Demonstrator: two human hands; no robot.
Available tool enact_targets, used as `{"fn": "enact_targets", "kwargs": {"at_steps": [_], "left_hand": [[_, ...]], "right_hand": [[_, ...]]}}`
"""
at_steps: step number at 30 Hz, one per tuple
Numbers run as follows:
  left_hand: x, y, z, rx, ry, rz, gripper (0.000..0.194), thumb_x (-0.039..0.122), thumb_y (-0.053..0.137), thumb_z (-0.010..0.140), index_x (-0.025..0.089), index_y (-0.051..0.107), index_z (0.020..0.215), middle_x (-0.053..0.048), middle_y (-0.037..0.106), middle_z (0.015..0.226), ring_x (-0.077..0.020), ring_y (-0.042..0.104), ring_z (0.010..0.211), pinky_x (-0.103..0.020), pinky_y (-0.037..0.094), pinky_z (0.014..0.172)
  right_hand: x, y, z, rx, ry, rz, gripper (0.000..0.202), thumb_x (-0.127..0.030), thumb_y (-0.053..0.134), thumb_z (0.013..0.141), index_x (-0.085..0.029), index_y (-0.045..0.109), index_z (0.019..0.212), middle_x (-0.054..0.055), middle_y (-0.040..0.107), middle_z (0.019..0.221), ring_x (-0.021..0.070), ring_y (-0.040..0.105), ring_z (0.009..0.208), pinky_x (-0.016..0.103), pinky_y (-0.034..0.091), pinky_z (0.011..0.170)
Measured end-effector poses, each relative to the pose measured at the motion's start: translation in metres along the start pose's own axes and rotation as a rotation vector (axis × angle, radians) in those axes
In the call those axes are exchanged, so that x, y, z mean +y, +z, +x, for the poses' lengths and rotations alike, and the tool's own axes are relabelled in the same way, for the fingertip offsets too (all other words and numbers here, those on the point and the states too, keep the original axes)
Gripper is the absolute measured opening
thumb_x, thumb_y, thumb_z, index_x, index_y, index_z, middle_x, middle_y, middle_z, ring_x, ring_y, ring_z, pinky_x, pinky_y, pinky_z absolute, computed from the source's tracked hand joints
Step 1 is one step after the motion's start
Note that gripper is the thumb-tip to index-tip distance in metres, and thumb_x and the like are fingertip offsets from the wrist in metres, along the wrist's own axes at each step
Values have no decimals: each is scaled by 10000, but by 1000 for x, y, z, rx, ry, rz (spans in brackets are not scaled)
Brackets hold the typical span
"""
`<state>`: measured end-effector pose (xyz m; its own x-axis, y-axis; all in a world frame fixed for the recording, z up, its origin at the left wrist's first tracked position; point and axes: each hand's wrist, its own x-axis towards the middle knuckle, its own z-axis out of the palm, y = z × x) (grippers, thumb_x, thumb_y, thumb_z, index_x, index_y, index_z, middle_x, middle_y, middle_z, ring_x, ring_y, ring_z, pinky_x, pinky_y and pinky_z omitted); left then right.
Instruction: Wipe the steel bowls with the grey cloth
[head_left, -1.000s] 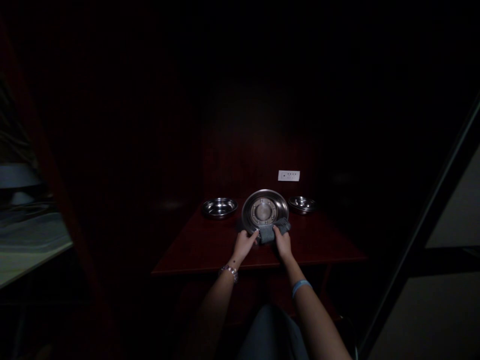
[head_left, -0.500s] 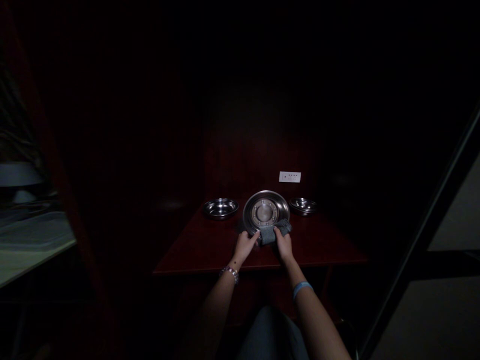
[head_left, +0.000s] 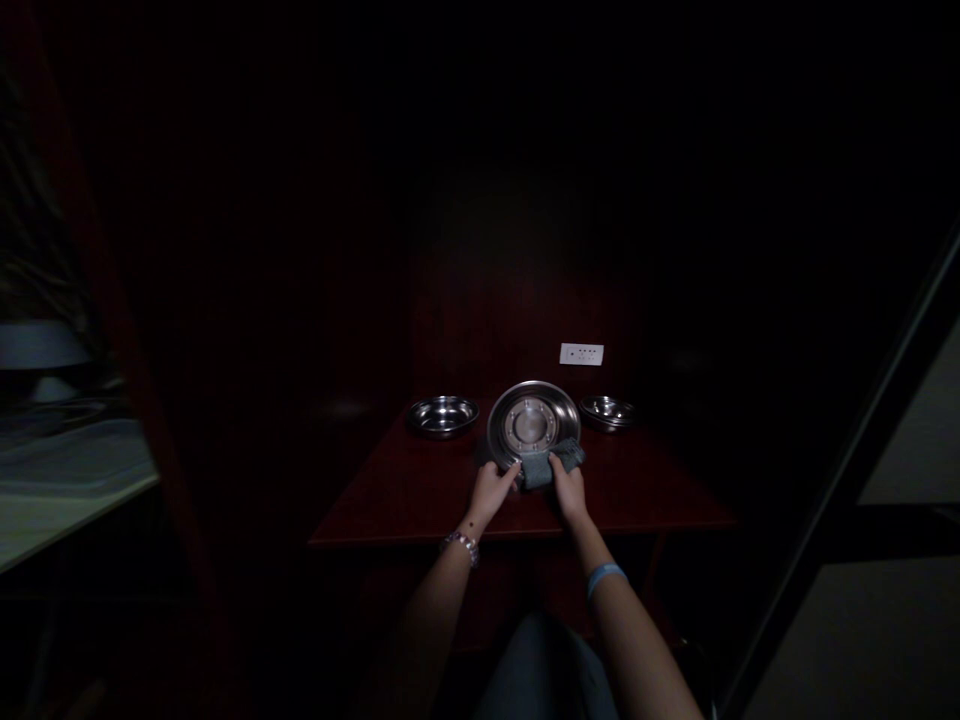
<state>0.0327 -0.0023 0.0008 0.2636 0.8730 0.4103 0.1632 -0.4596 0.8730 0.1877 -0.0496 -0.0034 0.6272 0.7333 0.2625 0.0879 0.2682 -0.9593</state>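
Note:
A round steel bowl (head_left: 531, 425) is tilted up with its underside toward me, above the dark red table. My left hand (head_left: 494, 487) pinches its lower left rim, thumb in front and fingers behind. A grey-green cloth (head_left: 538, 470) is folded over the lower rim. My right hand (head_left: 568, 486) is closed on the cloth at the lower right, thumb pressing it against the bowl. Whether the bowl's far edge touches the table cannot be made out.
One steel bowl (head_left: 442, 416) stands on the table (head_left: 390, 505) at the left. Steel bowls (head_left: 608, 413), seemingly stacked, stand at the right. A white socket plate (head_left: 581, 354) is on the back wall. Beyond the left partition lies another, pale table (head_left: 82, 520).
The view has shifted very slightly. Both hands keep their grip on the bowl and cloth, with hardly any visible movement.

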Motion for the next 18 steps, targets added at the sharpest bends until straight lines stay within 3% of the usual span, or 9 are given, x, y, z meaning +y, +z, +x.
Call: {"fn": "enact_targets", "kwargs": {"at_steps": [18], "left_hand": [[-1,0,2,2,-8,-5,424,531,555,764,171,607,546,-57,651,526,-182,628,543,-277,462,606]], "right_hand": [[0,0,1,-8,-9,3,425,-476,614,741,-141,718,981,98,746,979,245,682,970,294,498,851]]}}
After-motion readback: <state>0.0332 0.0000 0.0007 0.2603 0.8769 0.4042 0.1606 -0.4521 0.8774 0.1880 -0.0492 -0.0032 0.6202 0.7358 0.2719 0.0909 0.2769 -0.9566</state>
